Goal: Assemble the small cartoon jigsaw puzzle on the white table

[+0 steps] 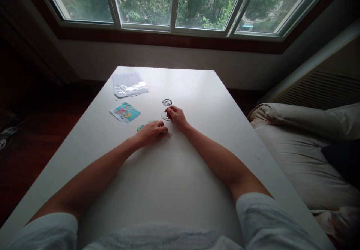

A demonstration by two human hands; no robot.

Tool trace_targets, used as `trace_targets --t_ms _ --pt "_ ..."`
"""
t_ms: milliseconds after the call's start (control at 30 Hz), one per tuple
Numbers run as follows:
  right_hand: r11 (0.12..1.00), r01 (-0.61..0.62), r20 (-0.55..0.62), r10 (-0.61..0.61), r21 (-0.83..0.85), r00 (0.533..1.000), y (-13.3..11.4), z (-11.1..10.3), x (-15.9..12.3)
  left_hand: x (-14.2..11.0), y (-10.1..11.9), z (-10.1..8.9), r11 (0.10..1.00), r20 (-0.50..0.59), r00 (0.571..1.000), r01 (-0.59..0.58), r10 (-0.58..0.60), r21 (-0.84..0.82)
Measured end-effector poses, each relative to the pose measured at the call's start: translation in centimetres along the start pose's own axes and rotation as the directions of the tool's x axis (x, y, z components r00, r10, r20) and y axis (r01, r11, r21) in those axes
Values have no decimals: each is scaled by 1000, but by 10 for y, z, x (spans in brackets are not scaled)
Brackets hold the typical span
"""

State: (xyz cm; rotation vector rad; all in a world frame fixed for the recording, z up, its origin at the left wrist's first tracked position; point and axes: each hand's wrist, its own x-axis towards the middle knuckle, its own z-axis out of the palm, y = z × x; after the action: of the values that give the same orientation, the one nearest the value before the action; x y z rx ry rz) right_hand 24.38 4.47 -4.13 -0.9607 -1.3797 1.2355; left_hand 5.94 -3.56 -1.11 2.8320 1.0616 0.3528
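Note:
My right hand (176, 117) is pinched together over a clear round disc (164, 116) on the white table. Whatever sits between its fingertips is too small to name. Just beyond it lies a second disc (167, 102) with a dark rim and a black-and-white pattern. My left hand (153, 133) rests low on the table, nearer to me, its fingers curled down and closed. Small green pieces (140, 128) show behind its knuckles, and a few pale bits (169, 134) lie by its fingertips. The hand partly hides this pile, and what its fingers grip is hidden.
Left of the hands lies a colourful printed packet (126, 112). Farther back is a clear plastic bag with papers (129, 85). The white table (168, 190) narrows towards a window. A pale sofa (292, 148) stands along the right side.

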Motion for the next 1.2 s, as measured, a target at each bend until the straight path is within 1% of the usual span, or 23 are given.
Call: trace_targets --t_ms 100,267,400,533,633,767,867,933,1067,1200 --pt "1000 12 5 -12 2 1000 2 -1 1 0 -2 -2 999 -12 999 29 -30 -37" --pt "1000 21 4 -21 9 1000 4 0 1 -1 -9 -12 996 6 998 63 -63 -69" --pt "1000 5 6 -5 6 1000 2 0 0 -2 -15 -20 987 -10 990 137 -139 -85" --pt "1000 0 14 -1 6 1000 -1 0 -1 -3 -15 -26 975 -18 979 203 -205 -89" --pt "1000 -1 9 1 -2 1000 0 1 -1 -3 -14 -29 971 4 974 228 -228 -66" --pt "1000 -2 13 2 -1 1000 2 1 1 -4 -13 -32 964 52 962 265 -266 24" --pt "1000 1 18 -1 15 1000 3 1 1 -4 -11 -33 955 44 955 288 -292 74" --pt "1000 1 16 -1 19 1000 3 1 1 -4 -10 -34 949 30 951 306 -309 78" --pt "1000 -1 14 1 5 1000 3 1 1 -5 -10 -34 930 10 931 365 -365 35" --pt "1000 6 15 -6 14 1000 3 1 1 -6 -17 -34 912 23 917 399 -398 -95"
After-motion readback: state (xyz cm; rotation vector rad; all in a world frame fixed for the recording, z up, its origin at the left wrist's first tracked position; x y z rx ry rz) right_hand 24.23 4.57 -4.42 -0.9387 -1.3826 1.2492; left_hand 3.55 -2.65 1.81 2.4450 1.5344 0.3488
